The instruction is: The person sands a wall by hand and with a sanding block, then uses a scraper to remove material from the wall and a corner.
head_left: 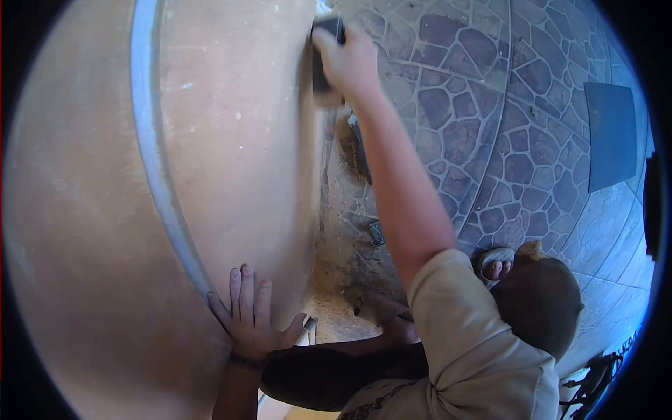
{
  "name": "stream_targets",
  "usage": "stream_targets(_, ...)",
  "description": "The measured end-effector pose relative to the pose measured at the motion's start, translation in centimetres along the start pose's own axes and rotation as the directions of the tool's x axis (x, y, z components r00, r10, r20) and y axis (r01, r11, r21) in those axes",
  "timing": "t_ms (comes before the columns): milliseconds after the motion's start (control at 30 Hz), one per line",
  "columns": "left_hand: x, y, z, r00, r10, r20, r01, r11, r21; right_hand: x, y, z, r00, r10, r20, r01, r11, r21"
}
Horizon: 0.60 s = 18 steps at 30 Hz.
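My right hand (353,63) grips a dark rectangular block (325,56), which looks like a sanding block. The block lies along the edge of a broad tan surface (231,140), where it meets the stone-patterned floor; the hand is slightly blurred. My left hand (255,318) rests flat on the same surface with its fingers spread, holding nothing. Its little finger is beside the lower end of a pale bluish strip (145,105) that curves down the surface. The block's underside is hidden.
Dust and crumbs (343,273) lie along the surface's foot. On the stone-patterned floor (483,133) are a dark object (355,147), a smaller dark piece (378,232) and a blue-grey panel (612,136). My bent knee (539,304) and a sandalled foot (497,267) are at the lower right.
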<state>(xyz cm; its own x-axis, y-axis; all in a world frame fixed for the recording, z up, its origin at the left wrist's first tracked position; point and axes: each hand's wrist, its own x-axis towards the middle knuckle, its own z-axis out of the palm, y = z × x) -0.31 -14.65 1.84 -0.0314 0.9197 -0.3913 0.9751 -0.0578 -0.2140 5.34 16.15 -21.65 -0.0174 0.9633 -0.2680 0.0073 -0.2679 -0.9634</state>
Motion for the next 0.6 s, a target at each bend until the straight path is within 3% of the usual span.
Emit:
stream_targets(100, -0.2, -0.2, 0.1, 0.999, 0.011, -0.041, -0.013, 0.999, -0.045, -4.4, -0.4, 0.4, 0.994, -0.096, -0.047, 0.1, 0.992, 0.081)
stream_targets(200, 0.0, -0.1, 0.0, 1.0, 0.001, -0.025, -0.003, 0.999, -0.051, 1.0, 0.2, 0.4, 0.997, 0.067, -0.027, -0.069, 0.995, -0.068)
stream_targets(233, -0.4, 0.1, 0.0, 1.0, 0.0, -0.009, 0.0, 0.999, -0.045, 2.6, -1.8, -0.9, 0.956, 0.281, 0.086, -0.286, 0.956, 0.057)
stream_targets(300, -0.1, 0.0, 0.1, 1.0, -0.005, -0.023, 0.004, 1.0, -0.021, 4.0, 0.6, -0.5, 0.994, 0.086, 0.063, -0.081, 0.994, -0.079)
stream_targets(367, -0.2, -0.1, 0.1, 0.999, 0.008, -0.032, -0.009, 1.0, -0.029, -0.5, -0.7, -2.1, 0.981, 0.095, 0.167, -0.062, 0.98, -0.189)
stream_targets(400, -0.2, -0.2, 0.1, 0.999, 0.013, -0.034, -0.014, 0.999, -0.032, -2.2, 0.4, -1.1, 0.997, -0.027, 0.073, 0.037, 0.99, -0.137)
stream_targets(500, 0.0, -0.1, 0.1, 1.0, 0.001, -0.014, -0.002, 0.998, -0.056, 1.3, 1.1, -0.4, 0.994, 0.1, 0.053, -0.088, 0.977, -0.195)
stream_targets(533, -0.5, 0.0, 0.0, 1.0, 0.003, 0.002, -0.003, 0.999, -0.049, 2.6, -1.4, -1.8, 0.917, 0.366, 0.158, -0.368, 0.93, -0.021)
stream_targets(567, -0.4, 0.1, 0.1, 1.0, 0.003, -0.002, -0.003, 0.999, -0.037, 4.1, -0.3, -1.6, 0.916, 0.364, 0.17, -0.372, 0.928, 0.02)
stream_targets(600, -0.1, 0.0, 0.3, 1.0, -0.002, -0.026, 0.002, 1.0, -0.019, 3.9, 1.0, -1.3, 0.971, 0.196, 0.137, -0.184, 0.978, -0.094)
